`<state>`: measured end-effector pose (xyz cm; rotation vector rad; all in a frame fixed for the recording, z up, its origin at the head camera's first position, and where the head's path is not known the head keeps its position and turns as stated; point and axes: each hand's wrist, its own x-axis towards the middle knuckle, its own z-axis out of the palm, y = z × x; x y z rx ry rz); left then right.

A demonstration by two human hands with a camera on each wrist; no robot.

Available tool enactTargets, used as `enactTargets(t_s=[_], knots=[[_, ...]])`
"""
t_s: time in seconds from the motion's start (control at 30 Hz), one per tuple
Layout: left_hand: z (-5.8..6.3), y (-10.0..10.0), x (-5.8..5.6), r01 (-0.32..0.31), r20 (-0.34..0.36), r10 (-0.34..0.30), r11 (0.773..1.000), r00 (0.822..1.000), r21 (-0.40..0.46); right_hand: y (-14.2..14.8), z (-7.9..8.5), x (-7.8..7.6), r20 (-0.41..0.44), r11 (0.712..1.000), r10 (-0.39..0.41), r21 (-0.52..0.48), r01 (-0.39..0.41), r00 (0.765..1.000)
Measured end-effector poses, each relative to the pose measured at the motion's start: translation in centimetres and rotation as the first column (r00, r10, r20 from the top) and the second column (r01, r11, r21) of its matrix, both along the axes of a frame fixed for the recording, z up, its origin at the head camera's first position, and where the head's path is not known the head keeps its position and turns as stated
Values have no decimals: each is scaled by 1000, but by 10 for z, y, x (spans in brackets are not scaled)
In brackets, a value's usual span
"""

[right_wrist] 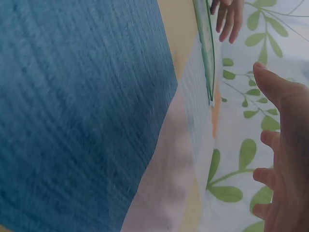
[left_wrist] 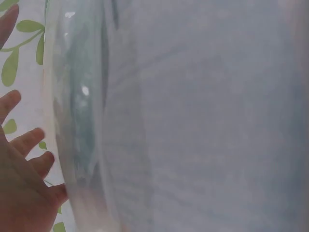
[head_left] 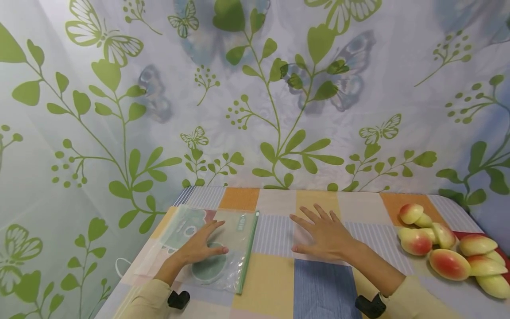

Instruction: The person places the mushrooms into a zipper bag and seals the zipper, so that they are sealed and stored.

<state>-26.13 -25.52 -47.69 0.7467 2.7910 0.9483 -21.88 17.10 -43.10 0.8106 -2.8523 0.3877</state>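
A clear plastic zip bag point(head_left: 233, 248) with a green zip strip and printed green pictures lies flat at the left of the table. Over it hovers my left hand point(head_left: 202, 244), palm down, with thumb and fingers apart and nothing held. The left wrist view shows this hand point(left_wrist: 26, 174) beside the bag's shiny plastic point(left_wrist: 79, 111). To the right of the bag, my right hand point(head_left: 324, 235) is held over the tablecloth, its fingers spread wide and holding nothing. From the right wrist view, the fingers of that hand point(right_wrist: 289, 145) look loosely stretched above the cloth.
Several yellow-and-red fruit-like pieces point(head_left: 450, 263) sit in a loose pile at the table's right side. A patchwork cloth point(head_left: 267, 274) covers the table. Behind it hangs a curtain point(head_left: 247, 146) printed with leaves and butterflies. A thin white loop point(head_left: 117, 268) sticks out at the left edge.
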Motion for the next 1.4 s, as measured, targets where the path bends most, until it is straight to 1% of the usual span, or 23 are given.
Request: enactTargets(t_s=[0.17, 0.3, 0.4, 0.6, 0.8, 0.97, 1.17, 1.4], knots=[[-4, 4, -2, 16, 11, -15, 998, 1000, -59, -11, -1, -1, 22, 1000, 18, -11, -18, 1000], [-7, 7, 0, -5, 2, 6, 992, 1000, -125, -23, -1, -2, 40, 999, 44, -19, -44, 998], [-7, 7, 2, -29, 7, 30, 990, 1000, -139, -33, -2, -4, 52, 998, 66, -17, -65, 996], [-7, 7, 2, -52, 20, 54, 992, 998, -119, -50, -9, -8, 93, 995, 90, -42, -86, 992], [-4, 6, 2, -49, 23, 51, 996, 998, -76, -65, -19, -10, 155, 995, 98, -20, -96, 983], [-3, 4, 2, -56, 11, 57, 996, 998, -66, -79, -25, -10, 193, 993, 116, -16, -115, 974], [-4, -2, 4, -66, -1, 66, 996, 998, -55, -100, -32, -9, 247, 990, 137, 5, -142, 959], [-6, -1, 0, -63, -15, 63, 997, 998, -44, -116, -37, -12, 263, 993, 104, 30, -115, 959]])
